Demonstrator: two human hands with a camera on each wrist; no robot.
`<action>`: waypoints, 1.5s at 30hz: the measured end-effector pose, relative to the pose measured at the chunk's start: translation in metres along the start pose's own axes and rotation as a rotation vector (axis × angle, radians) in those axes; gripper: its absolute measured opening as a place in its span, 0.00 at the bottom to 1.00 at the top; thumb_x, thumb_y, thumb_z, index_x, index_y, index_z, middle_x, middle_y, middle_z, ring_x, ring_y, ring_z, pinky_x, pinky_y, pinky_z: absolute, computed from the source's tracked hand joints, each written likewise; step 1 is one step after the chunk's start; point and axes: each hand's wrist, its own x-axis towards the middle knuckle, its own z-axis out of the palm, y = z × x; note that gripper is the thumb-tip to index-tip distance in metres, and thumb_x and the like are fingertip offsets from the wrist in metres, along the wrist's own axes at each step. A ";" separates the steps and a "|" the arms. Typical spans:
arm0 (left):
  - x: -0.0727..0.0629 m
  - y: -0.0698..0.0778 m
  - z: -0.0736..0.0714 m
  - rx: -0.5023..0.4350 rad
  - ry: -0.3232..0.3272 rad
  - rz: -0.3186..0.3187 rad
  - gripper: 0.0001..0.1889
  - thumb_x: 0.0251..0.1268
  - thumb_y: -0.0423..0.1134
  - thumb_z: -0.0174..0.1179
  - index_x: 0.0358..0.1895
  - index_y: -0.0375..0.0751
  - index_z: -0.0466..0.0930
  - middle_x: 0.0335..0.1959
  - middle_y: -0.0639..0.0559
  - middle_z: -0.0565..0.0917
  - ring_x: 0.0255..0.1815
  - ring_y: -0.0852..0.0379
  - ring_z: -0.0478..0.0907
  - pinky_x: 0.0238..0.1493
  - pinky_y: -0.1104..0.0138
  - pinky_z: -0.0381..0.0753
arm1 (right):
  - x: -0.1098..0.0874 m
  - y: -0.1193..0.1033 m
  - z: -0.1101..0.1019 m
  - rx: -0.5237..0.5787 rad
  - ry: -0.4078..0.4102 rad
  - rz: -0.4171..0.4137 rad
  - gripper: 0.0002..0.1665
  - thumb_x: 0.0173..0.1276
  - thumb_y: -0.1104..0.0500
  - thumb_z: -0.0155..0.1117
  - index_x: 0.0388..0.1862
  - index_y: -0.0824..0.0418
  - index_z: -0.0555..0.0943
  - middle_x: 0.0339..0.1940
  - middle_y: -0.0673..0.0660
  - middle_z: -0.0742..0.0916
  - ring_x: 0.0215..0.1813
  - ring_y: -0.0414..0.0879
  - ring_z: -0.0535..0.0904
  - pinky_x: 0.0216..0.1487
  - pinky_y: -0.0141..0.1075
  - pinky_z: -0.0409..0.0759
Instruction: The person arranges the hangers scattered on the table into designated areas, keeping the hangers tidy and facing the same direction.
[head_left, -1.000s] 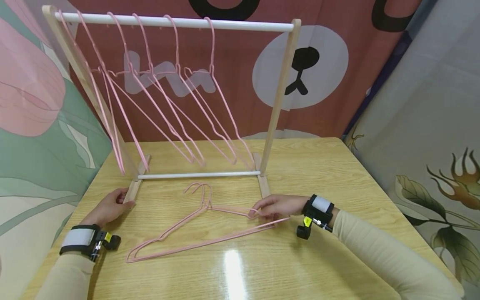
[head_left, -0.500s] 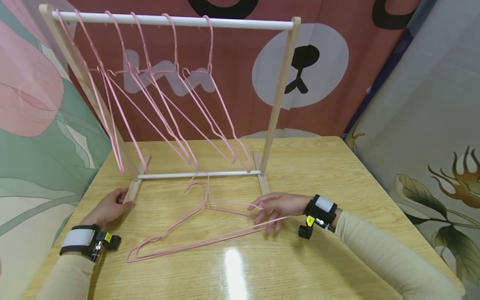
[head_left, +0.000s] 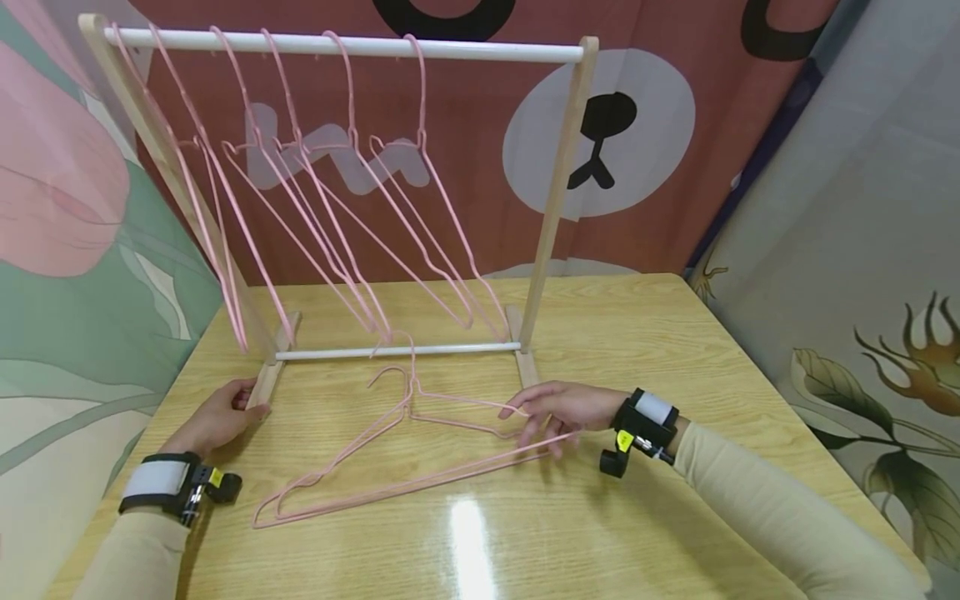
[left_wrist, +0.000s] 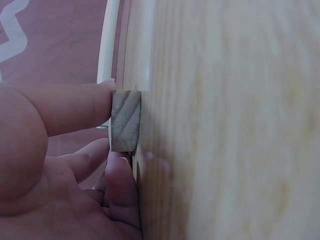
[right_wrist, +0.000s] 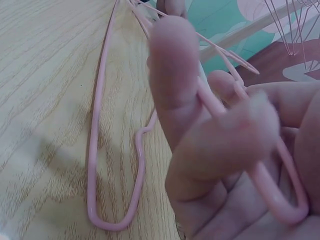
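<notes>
Two pink clothes hangers are in front of the wooden rack. My right hand holds the upper hanger by its right end; in the right wrist view, fingers curl round that end of the held hanger. The lower hanger lies on the table, mostly beneath the held one, and its rounded end shows on the wood in the right wrist view. My left hand pinches the front end of the rack's left foot, thumb on top and fingers below in the left wrist view.
Several pink hangers hang from the rack's white top rail, spread over its left and middle. A white lower bar joins the feet. The wooden table meets patterned cloth at the back and sides.
The upper hanger's hook has lifted away from the lower one toward the rack's lower bar. My right hand has shifted slightly up and right, its fingers rearranged. The left hand stays put.
</notes>
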 end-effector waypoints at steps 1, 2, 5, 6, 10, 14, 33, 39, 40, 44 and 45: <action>0.000 0.000 0.000 0.001 -0.001 -0.002 0.33 0.77 0.35 0.55 0.70 0.12 0.53 0.50 0.29 0.70 0.48 0.42 0.69 0.40 0.68 0.69 | 0.000 0.000 0.000 0.001 0.001 -0.004 0.25 0.85 0.55 0.42 0.75 0.63 0.68 0.50 0.64 0.89 0.24 0.42 0.85 0.20 0.28 0.71; 0.000 0.000 0.000 0.001 -0.003 -0.002 0.33 0.77 0.35 0.55 0.70 0.12 0.52 0.50 0.29 0.70 0.48 0.42 0.69 0.40 0.68 0.69 | 0.000 0.000 -0.001 -0.002 0.001 -0.009 0.25 0.85 0.56 0.42 0.74 0.63 0.68 0.48 0.63 0.89 0.24 0.41 0.85 0.18 0.27 0.68; 0.000 0.000 0.000 0.001 -0.005 0.000 0.33 0.78 0.35 0.55 0.71 0.12 0.52 0.50 0.29 0.71 0.47 0.43 0.68 0.40 0.69 0.69 | -0.001 0.000 -0.001 -0.004 -0.002 -0.024 0.25 0.84 0.57 0.42 0.74 0.64 0.68 0.45 0.60 0.90 0.22 0.39 0.84 0.17 0.27 0.66; -0.001 0.000 0.000 -0.002 -0.006 0.002 0.33 0.78 0.35 0.55 0.70 0.12 0.52 0.49 0.29 0.71 0.47 0.43 0.68 0.40 0.70 0.69 | -0.001 0.001 -0.002 -0.006 -0.003 -0.032 0.25 0.84 0.57 0.42 0.74 0.65 0.68 0.45 0.60 0.90 0.22 0.39 0.84 0.17 0.27 0.65; -0.001 0.000 -0.001 -0.010 -0.007 0.007 0.33 0.78 0.35 0.55 0.70 0.12 0.52 0.49 0.29 0.71 0.47 0.44 0.69 0.39 0.69 0.69 | -0.003 0.000 -0.002 -0.008 0.010 -0.049 0.25 0.84 0.58 0.43 0.74 0.66 0.67 0.45 0.61 0.90 0.22 0.39 0.83 0.17 0.27 0.65; -0.001 0.000 -0.001 -0.004 -0.009 0.004 0.33 0.78 0.36 0.55 0.70 0.12 0.52 0.50 0.29 0.71 0.48 0.43 0.69 0.40 0.68 0.69 | -0.006 -0.003 -0.004 -0.034 0.052 -0.059 0.25 0.84 0.57 0.43 0.73 0.64 0.69 0.44 0.63 0.90 0.21 0.40 0.82 0.17 0.28 0.66; -0.002 0.003 -0.001 0.000 -0.008 -0.006 0.33 0.77 0.35 0.55 0.70 0.12 0.52 0.50 0.28 0.71 0.48 0.40 0.69 0.41 0.65 0.70 | -0.023 -0.022 -0.021 -0.047 0.188 -0.138 0.28 0.85 0.53 0.43 0.75 0.66 0.66 0.48 0.63 0.89 0.23 0.41 0.81 0.20 0.28 0.65; -0.002 0.004 -0.001 -0.011 -0.009 -0.005 0.33 0.77 0.34 0.55 0.70 0.11 0.52 0.51 0.26 0.71 0.49 0.40 0.69 0.42 0.65 0.70 | -0.029 -0.030 -0.028 -0.078 0.253 -0.195 0.26 0.86 0.52 0.43 0.74 0.64 0.69 0.49 0.68 0.88 0.24 0.42 0.81 0.20 0.29 0.65; -0.002 0.004 -0.001 -0.008 -0.009 -0.007 0.33 0.77 0.34 0.55 0.70 0.11 0.53 0.51 0.27 0.71 0.48 0.40 0.69 0.42 0.65 0.70 | -0.030 -0.033 -0.029 -0.083 0.274 -0.201 0.26 0.86 0.53 0.43 0.74 0.63 0.69 0.48 0.67 0.88 0.24 0.42 0.81 0.20 0.29 0.65; -0.002 0.004 -0.001 0.000 -0.008 -0.007 0.33 0.77 0.34 0.55 0.70 0.12 0.53 0.50 0.29 0.71 0.48 0.41 0.69 0.42 0.66 0.70 | -0.034 -0.044 -0.030 -0.117 0.389 -0.206 0.26 0.85 0.53 0.43 0.74 0.63 0.69 0.45 0.62 0.89 0.23 0.41 0.80 0.20 0.30 0.64; -0.002 0.004 -0.001 0.002 -0.007 -0.007 0.33 0.77 0.34 0.55 0.70 0.12 0.53 0.50 0.29 0.71 0.48 0.41 0.68 0.42 0.66 0.70 | -0.036 -0.047 -0.030 -0.127 0.415 -0.206 0.26 0.85 0.54 0.43 0.74 0.64 0.69 0.45 0.62 0.89 0.23 0.41 0.80 0.20 0.30 0.64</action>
